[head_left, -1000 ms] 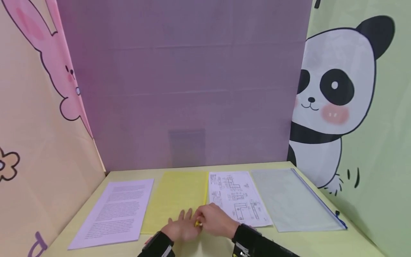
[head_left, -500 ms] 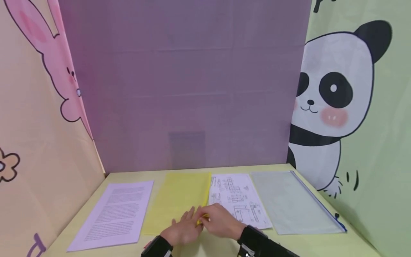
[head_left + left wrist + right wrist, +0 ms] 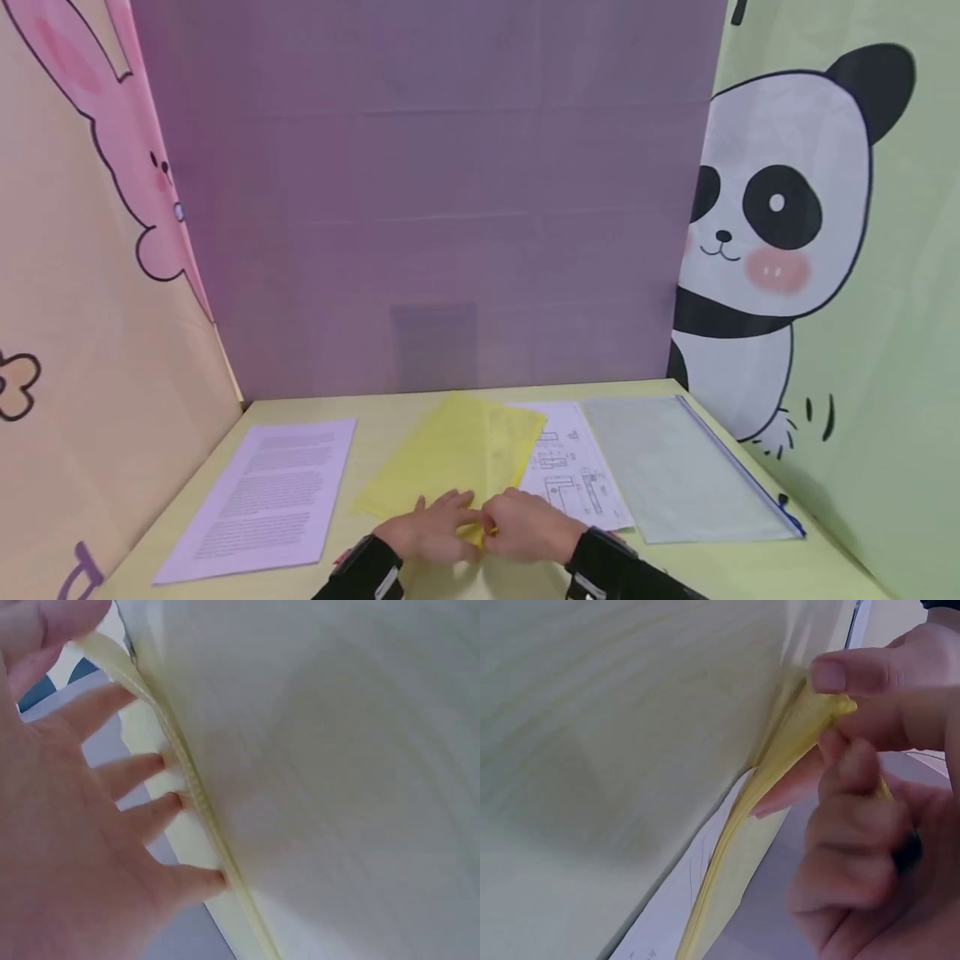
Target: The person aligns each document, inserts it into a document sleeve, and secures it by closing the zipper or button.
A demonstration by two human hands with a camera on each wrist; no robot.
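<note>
A thin yellow zip pouch (image 3: 450, 450) lies at an angle on the table, its upper right corner over a sheet printed with line drawings (image 3: 573, 483). At its near end, my left hand (image 3: 431, 529) has the edge between thumb and fingers; in the left wrist view the spread fingertips (image 3: 169, 799) touch along this edge. My right hand (image 3: 528, 529) is curled beside it and pinches the pouch's near corner at the zipper end, a bit of yellow showing at its fingers. In the right wrist view the pouch's edge (image 3: 765, 776) is raised and bent. The zipper pull is mostly hidden.
Left on the table (image 3: 225, 408) lies a lilac-tinted page of printed text (image 3: 262, 496). To the right is a whitish zip pouch (image 3: 675, 467) with a blue zipper and a dark blue pull tab (image 3: 791, 517). Fabric walls with a rabbit and a panda (image 3: 780, 200) enclose the table.
The yellow pouch has turned clockwise, its far right corner swinging over the drawing sheet. My left fingers, earlier laid straight along it, now bend at its edge. The right hand has shifted slightly right.
</note>
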